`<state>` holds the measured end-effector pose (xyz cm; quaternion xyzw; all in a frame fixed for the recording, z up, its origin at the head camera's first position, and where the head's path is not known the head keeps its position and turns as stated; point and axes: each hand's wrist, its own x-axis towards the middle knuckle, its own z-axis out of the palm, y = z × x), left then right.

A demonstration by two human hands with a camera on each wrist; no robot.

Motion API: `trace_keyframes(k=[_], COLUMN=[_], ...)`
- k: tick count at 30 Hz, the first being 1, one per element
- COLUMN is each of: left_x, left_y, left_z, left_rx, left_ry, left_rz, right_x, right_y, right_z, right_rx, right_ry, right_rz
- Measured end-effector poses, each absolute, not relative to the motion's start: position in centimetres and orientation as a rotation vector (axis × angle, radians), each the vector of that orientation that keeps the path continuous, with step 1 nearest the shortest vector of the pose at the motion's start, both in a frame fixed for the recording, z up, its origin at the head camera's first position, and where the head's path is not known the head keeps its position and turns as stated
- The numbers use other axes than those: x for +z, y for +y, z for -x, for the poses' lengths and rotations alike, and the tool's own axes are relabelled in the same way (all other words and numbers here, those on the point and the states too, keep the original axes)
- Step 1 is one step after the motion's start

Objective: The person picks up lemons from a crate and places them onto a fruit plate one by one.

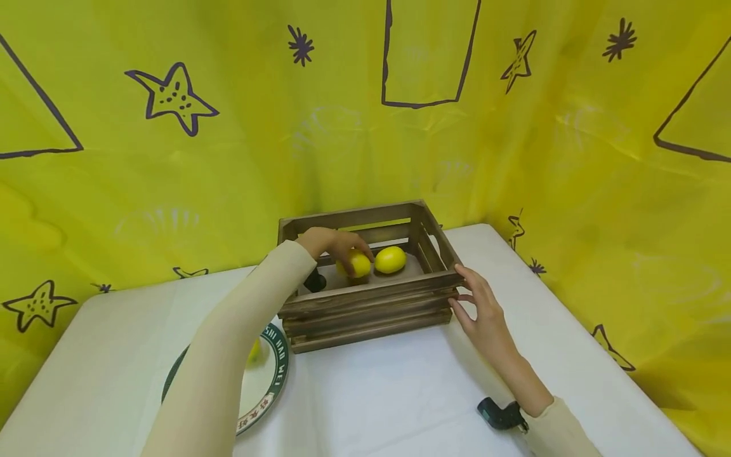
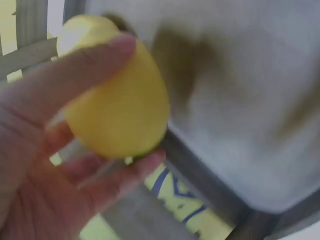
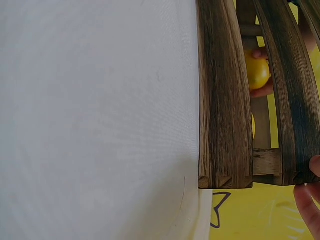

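Note:
Inside the slatted wooden crate [image 1: 371, 306], my left hand [image 1: 335, 244] grips a lemon [image 1: 358, 264]. The left wrist view shows the thumb over this lemon [image 2: 122, 107] and the fingers beneath it, above the crate's grey floor. A second lemon [image 1: 391, 259] lies just to its right on the crate floor. My right hand [image 1: 487, 317] holds the crate's near right corner, fingertips at the top slat and thumb lower down. In the right wrist view the held lemon [image 3: 258, 73] shows through the gap between slats.
A white plate with a green lettered rim [image 1: 281, 355] stands left of the crate, partly hidden by my left sleeve [image 1: 228, 343]. Something yellow [image 1: 254, 353] lies on it. A patterned yellow curtain [image 1: 245, 158] hangs behind the white-covered table [image 1: 388, 400].

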<state>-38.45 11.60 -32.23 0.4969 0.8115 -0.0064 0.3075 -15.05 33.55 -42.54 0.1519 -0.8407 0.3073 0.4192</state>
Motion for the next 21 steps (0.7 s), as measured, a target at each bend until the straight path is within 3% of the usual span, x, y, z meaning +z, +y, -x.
trace_keyframes(k=[7,21], left_x=[-31.4,-30.2], left_y=[12.1,11.9], left_z=[38.3,37.5], left_rx=[0.001,0.047], left_ry=[2.159,2.296], left_rz=[-1.423,-1.351], right_x=[-42.6,-42.5], right_y=[33.3,33.3], right_z=[15.0,15.1], right_rx=[0.756,0.740], right_ry=[-2.120,-2.104], right_rz=[-0.369,-0.383])
